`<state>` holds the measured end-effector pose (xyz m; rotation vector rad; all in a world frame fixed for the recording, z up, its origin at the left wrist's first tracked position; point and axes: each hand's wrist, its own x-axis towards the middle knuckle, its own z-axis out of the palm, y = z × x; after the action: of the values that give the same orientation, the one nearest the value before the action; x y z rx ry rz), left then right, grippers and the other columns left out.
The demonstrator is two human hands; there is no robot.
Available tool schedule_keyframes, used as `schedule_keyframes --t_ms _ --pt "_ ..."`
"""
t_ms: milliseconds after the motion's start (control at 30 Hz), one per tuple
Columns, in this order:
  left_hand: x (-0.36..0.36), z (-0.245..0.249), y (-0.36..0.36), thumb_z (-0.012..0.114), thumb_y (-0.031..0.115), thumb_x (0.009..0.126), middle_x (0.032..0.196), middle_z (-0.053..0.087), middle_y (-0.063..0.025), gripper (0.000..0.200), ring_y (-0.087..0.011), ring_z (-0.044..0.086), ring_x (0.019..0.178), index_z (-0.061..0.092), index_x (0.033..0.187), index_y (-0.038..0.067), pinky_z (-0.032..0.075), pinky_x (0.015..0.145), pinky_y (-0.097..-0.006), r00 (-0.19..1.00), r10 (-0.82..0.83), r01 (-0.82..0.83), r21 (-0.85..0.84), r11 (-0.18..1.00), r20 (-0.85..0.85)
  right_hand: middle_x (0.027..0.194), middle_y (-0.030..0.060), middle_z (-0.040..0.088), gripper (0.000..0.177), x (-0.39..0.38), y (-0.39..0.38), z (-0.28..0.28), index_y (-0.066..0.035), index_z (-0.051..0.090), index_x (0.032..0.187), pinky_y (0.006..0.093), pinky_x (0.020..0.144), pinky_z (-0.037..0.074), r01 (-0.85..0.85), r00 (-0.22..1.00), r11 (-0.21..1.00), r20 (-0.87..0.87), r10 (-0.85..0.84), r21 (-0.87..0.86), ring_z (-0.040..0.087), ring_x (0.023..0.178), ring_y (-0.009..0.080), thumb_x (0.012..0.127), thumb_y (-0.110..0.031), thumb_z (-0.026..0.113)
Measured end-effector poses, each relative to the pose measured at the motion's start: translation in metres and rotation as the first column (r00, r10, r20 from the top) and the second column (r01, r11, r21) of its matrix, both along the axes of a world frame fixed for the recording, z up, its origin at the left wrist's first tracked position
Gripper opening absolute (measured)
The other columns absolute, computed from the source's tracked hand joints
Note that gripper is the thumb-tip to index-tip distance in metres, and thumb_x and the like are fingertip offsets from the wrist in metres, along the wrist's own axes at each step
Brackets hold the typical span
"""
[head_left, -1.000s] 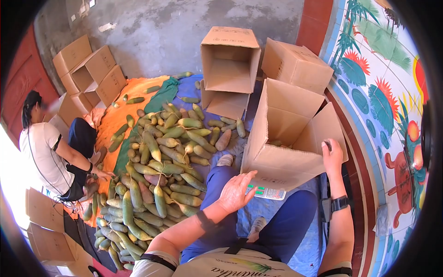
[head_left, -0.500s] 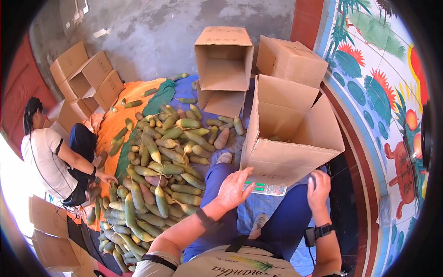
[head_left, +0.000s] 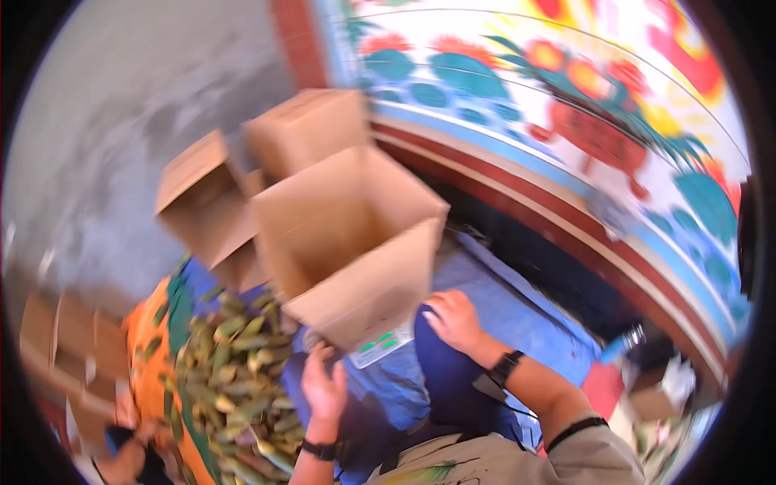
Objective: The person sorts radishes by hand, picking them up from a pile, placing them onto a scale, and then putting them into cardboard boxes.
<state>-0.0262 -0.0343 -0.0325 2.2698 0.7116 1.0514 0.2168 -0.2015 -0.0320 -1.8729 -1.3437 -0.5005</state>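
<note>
My left hand [head_left: 325, 386] is open, its fingers apart, over my left thigh just in front of the near side of a tall open cardboard box [head_left: 372, 295]. Near that box's lower right corner, my right hand [head_left: 455, 322] is also open with nothing in it. The box rests on a scale [head_left: 381, 349] whose green display shows between my hands. To the left lies a large pile of green radishes [head_left: 234, 380]. The inside bottom of the box is too blurred to make out.
Empty boxes [head_left: 191, 174] and a closed-looking box [head_left: 311, 133] stand behind. More boxes [head_left: 74, 343] are at the left, near a co-worker's arm [head_left: 121, 465]. A painted wall [head_left: 517, 162] runs along the right, above a blue sheet [head_left: 509, 311].
The view has swung to the right and blurred. My left hand has drawn back from the box's near side. More of the blue sheet and the right side of the room shows.
</note>
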Motion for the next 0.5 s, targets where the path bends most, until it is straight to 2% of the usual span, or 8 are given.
schedule_keyframes --t_ms 33,100,233,267,333,433,500 --pt "0.001 -0.003 0.003 0.062 0.003 0.078 0.103 0.065 -0.0178 0.047 -0.0317 0.063 0.094 0.051 0.123 -0.004 0.050 0.084 -0.0384 1.000 -0.020 0.021 0.045 0.999 -0.015 0.097 0.0121 0.061 0.025 0.003 -0.009 -0.001 -0.004 0.061 0.098 0.0423 0.083 0.047 0.090 0.996 0.996 -0.014 -0.090 0.000 0.058 0.090 0.0313 0.076 -0.013 0.070" --pt "0.005 0.012 -0.005 0.059 0.007 0.083 0.101 0.064 -0.0172 0.047 -0.0302 0.062 0.091 0.047 0.127 -0.005 0.050 0.083 -0.0373 0.998 -0.068 0.068 0.004 0.998 0.017 0.097 0.0119 0.061 0.024 0.006 -0.026 -0.005 -0.004 0.061 0.097 0.0420 0.083 0.047 0.076 0.997 0.996 -0.032 -0.075 0.045 0.058 0.091 0.0312 0.078 -0.015 0.069" --pt "0.011 0.006 -0.002 0.056 0.008 0.086 0.102 0.062 -0.0183 0.049 -0.0307 0.061 0.092 0.043 0.131 -0.005 0.049 0.082 -0.0374 0.993 -0.114 0.114 -0.034 0.993 0.023 0.097 0.0118 0.061 0.021 0.025 -0.092 -0.038 -0.005 0.061 0.097 0.0423 0.084 0.045 0.357 0.932 0.934 -0.054 -0.358 -0.011 0.058 0.092 0.0317 0.081 -0.017 0.067" --pt "0.012 0.001 0.001 0.055 0.007 0.087 0.103 0.061 -0.0189 0.049 -0.0304 0.060 0.092 0.042 0.132 -0.005 0.049 0.082 -0.0373 0.994 -0.110 0.110 -0.011 0.994 0.001 0.096 0.0116 0.061 0.020 0.029 -0.113 -0.048 -0.005 0.061 0.097 0.0427 0.083 0.045 0.431 0.899 0.902 -0.071 -0.432 -0.024 0.058 0.092 0.0320 0.081 -0.017 0.067" --pt "0.016 0.006 -0.002 0.050 0.010 0.092 0.106 0.059 -0.0185 0.048 -0.0290 0.059 0.095 0.036 0.136 -0.005 0.047 0.084 -0.0371 0.988 -0.153 0.151 -0.065 0.986 -0.018 0.094 0.0116 0.061 0.018 0.032 -0.159 -0.072 -0.006 0.061 0.095 0.0430 0.080 0.046 0.567 0.813 0.819 -0.098 -0.573 -0.089 0.058 0.091 0.0326 0.081 -0.016 0.067" --pt "0.022 0.005 -0.003 0.053 0.006 0.088 0.105 0.060 -0.0183 0.049 -0.0286 0.058 0.090 0.040 0.134 -0.004 0.048 0.080 -0.0369 0.990 -0.143 0.143 -0.017 0.990 0.007 0.091 0.0134 0.060 0.014 0.030 -0.229 -0.114 -0.007 0.063 0.091 0.0442 0.075 0.047 0.739 0.632 0.638 -0.105 -0.767 -0.216 0.059 0.089 0.0347 0.080 -0.016 0.067" --pt "0.024 0.003 -0.003 0.053 0.006 0.088 0.105 0.060 -0.0178 0.048 -0.0280 0.058 0.090 0.040 0.133 -0.004 0.048 0.079 -0.0365 0.989 -0.148 0.148 -0.032 0.988 0.013 0.090 0.0148 0.061 0.013 0.020 -0.264 -0.129 -0.007 0.063 0.087 0.0452 0.074 0.047 0.781 0.504 0.535 -0.181 -0.845 -0.323 0.059 0.085 0.0363 0.080 -0.016 0.067"
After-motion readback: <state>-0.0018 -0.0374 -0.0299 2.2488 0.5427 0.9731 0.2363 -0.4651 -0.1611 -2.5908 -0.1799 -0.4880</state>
